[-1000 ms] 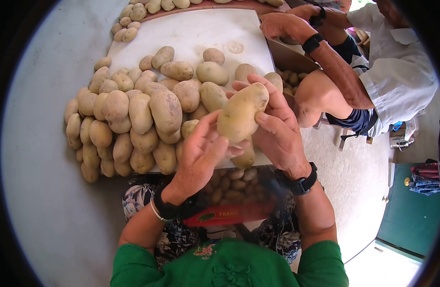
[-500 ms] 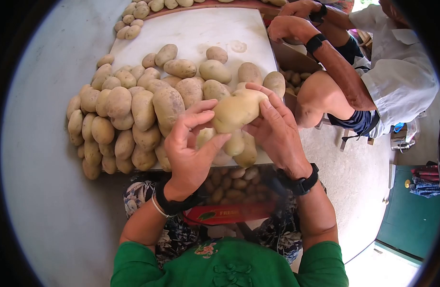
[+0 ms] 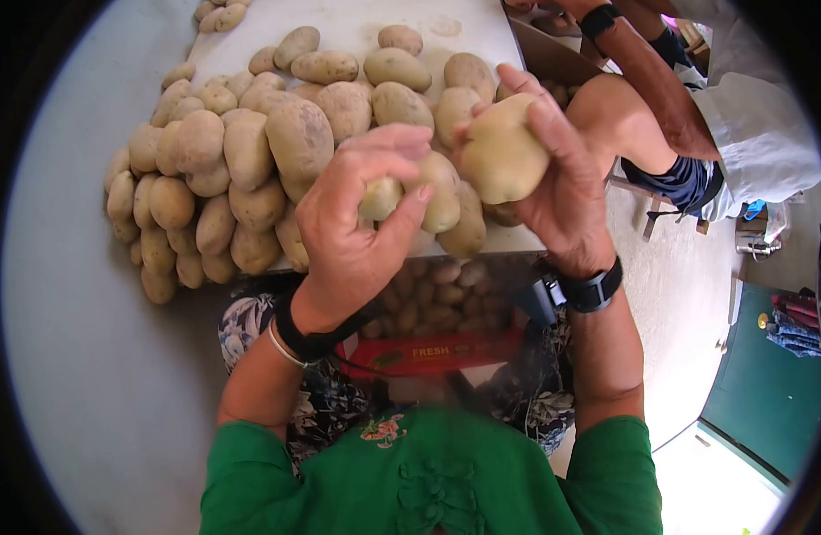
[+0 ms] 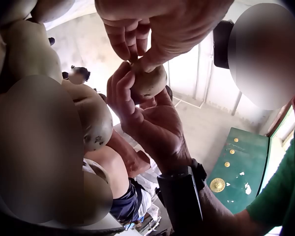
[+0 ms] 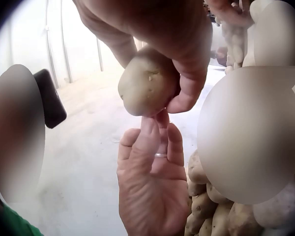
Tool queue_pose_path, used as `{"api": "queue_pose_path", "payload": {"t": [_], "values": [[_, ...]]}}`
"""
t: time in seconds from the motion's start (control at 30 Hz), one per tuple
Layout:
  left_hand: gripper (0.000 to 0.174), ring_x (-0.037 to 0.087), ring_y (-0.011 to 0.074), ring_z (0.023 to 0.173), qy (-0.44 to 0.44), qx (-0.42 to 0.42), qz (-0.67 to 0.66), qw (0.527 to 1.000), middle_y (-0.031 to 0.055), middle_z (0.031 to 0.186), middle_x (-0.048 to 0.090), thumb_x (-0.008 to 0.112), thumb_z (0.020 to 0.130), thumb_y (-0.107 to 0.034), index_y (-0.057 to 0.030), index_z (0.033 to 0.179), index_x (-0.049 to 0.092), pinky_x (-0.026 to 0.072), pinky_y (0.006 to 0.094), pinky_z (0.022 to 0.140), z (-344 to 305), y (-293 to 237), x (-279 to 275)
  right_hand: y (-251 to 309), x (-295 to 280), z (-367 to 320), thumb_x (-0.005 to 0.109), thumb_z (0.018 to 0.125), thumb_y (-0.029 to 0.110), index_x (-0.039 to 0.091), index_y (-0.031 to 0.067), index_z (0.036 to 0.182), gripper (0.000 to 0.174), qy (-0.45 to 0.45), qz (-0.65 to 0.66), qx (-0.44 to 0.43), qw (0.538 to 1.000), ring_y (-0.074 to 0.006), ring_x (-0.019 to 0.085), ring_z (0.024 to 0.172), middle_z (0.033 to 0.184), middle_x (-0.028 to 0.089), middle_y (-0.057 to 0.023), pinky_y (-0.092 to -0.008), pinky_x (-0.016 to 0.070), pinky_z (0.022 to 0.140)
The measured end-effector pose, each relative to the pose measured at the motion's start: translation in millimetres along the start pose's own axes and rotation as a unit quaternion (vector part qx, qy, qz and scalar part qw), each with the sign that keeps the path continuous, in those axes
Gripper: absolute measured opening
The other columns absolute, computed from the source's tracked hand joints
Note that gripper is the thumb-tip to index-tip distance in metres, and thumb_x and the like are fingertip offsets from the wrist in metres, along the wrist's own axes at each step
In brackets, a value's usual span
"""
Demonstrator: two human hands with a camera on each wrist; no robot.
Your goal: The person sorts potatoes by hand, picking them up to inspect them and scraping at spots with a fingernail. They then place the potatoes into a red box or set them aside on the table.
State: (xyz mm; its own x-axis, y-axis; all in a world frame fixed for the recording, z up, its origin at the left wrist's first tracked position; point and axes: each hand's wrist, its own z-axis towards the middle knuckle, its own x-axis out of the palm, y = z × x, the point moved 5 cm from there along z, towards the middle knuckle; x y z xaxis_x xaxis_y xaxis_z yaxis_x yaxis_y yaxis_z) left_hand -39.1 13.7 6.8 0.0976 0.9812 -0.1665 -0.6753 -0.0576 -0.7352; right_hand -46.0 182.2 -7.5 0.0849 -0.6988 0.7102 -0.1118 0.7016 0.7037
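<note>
The right hand [image 3: 573, 201] grips a large pale potato [image 3: 504, 150], fingers behind it and thumb along its side. To its left, the left hand [image 3: 355, 218] is raised with loosely bent fingers and holds nothing. In the left wrist view, the left hand [image 4: 162, 22] has its thumb close against the potato [image 4: 148, 84], which the right hand [image 4: 155, 125] holds from below. In the right wrist view, the right hand [image 5: 152, 22] grips the potato [image 5: 150, 86]; the left hand's fingertips [image 5: 150, 124] are just under it, and contact is unclear.
A heap of potatoes [image 3: 250, 152] covers the near part of the white table [image 3: 339, 22]. Below the table edge is a red box [image 3: 428, 355] with small potatoes [image 3: 428, 299]. Another person [image 3: 642, 116] sits at the right. A green cabinet [image 3: 758, 366] stands farther right.
The hands have moved apart; the left hand has let go of the potato. The right hand has carried it to the right and turned it. The head view has shifted.
</note>
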Motion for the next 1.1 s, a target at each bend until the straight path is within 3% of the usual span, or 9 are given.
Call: {"api": "queue_pose_path", "payload": {"t": [0.17,0.23,0.37,0.5,0.6,0.63,0.77,0.87,1.1], "values": [[0.05,0.056,0.0267,0.111,0.233,-0.079,0.112,0.963,0.0121,0.123,0.055,0.074,0.07,-0.002,-0.002,0.115,0.054,0.0447,0.0352,0.093,-5,9,11,18,-13,-3,0.059,0.09,0.016,0.046,0.0043,0.122,0.036,0.043,0.014,-0.053,0.998,-0.022,0.063,0.088,0.098,0.059,-0.0121,-0.0341,0.0566,0.073],[0.055,0.047,0.0322,0.12,0.322,0.012,0.245,0.914,0.0119,0.129,0.049,0.076,0.065,-0.004,-0.0055,0.115,0.055,0.0411,0.0407,0.098,-12,10,25,13,-9,-8,0.06,0.09,0.014,0.051,0.0037,0.114,0.028,0.051,0.007,-0.059,0.997,-0.0202,0.064,0.083,0.091,0.061,-0.0106,-0.0325,0.0562,0.072],[0.058,0.047,0.0361,0.118,0.325,0.053,0.282,0.901,0.0146,0.127,0.049,0.074,0.064,-0.004,-0.0096,0.118,0.055,0.0417,0.0428,0.097,-15,13,25,5,9,-26,0.068,0.084,0.01,0.056,0.0039,0.104,0.024,0.131,-0.094,-0.064,0.985,-0.0126,0.062,0.076,0.083,0.063,-0.0065,-0.0262,0.0525,0.069],[0.058,0.047,0.0357,0.118,0.311,0.052,0.284,0.906,0.0146,0.127,0.049,0.073,0.064,-0.002,-0.0104,0.118,0.056,0.0421,0.0425,0.096,-16,16,26,1,14,-41,0.074,0.079,0.013,0.063,0.0035,0.082,0.015,0.209,-0.213,-0.006,0.954,-0.006,0.056,0.068,0.076,0.063,-0.0022,-0.0192,0.0462,0.063],[0.061,0.043,0.0357,0.122,0.336,0.029,0.272,0.901,0.0122,0.131,0.046,0.069,0.063,0.0,-0.009,0.121,0.052,0.0404,0.0438,0.099,-16,15,27,10,8,-53,0.074,0.079,0.017,0.063,-0.0008,0.086,0.022,0.16,-0.239,0.248,0.925,-0.005,0.055,0.061,0.072,0.062,-0.0014,-0.0194,0.0453,0.058],[0.062,0.043,0.036,0.122,0.334,0.032,0.27,0.902,0.0122,0.131,0.046,0.069,0.063,0.001,-0.0093,0.121,0.052,0.0409,0.0436,0.098,-15,15,27,12,5,-54,0.074,0.079,0.017,0.063,-0.0008,0.086,0.022,0.159,-0.239,0.247,0.925,-0.005,0.055,0.061,0.072,0.062,-0.0014,-0.0194,0.0453,0.058],[0.06,0.044,0.0373,0.12,0.337,0.064,0.289,0.894,0.0122,0.13,0.047,0.069,0.061,0.003,-0.0094,0.118,0.053,0.0429,0.0434,0.096,-16,13,31,17,-9,-52,0.073,0.081,0.019,0.061,-0.0004,0.096,0.027,0.139,-0.237,0.155,0.949,-0.0071,0.057,0.065,0.076,0.063,-0.0039,-0.0207,0.0465,0.06],[0.053,0.045,0.0383,0.119,0.335,0.076,0.291,0.893,0.012,0.129,0.047,0.068,0.062,0.002,-0.0087,0.112,0.054,0.044,0.0437,0.094,-16,12,33,24,-19,-38,0.067,0.087,0.016,0.056,0.004,0.094,0.018,0.146,-0.205,-0.026,0.967,-0.0102,0.057,0.072,0.082,0.061,-0.0056,-0.0237,0.0475,0.066],[0.032,0.053,0.0365,0.107,0.302,0.077,0.285,0.906,0.0115,0.116,0.054,0.056,0.07,0.009,-0.006,0.098,0.056,0.0485,0.0409,0.084,-7,7,34,40,-30,-23,0.056,0.095,0.022,0.051,0.0088,0.086,0.016,0.016,0.019,-0.082,0.996,-0.0131,0.055,0.071,0.082,0.058,-0.0056,-0.0246,0.0452,0.064]]}}
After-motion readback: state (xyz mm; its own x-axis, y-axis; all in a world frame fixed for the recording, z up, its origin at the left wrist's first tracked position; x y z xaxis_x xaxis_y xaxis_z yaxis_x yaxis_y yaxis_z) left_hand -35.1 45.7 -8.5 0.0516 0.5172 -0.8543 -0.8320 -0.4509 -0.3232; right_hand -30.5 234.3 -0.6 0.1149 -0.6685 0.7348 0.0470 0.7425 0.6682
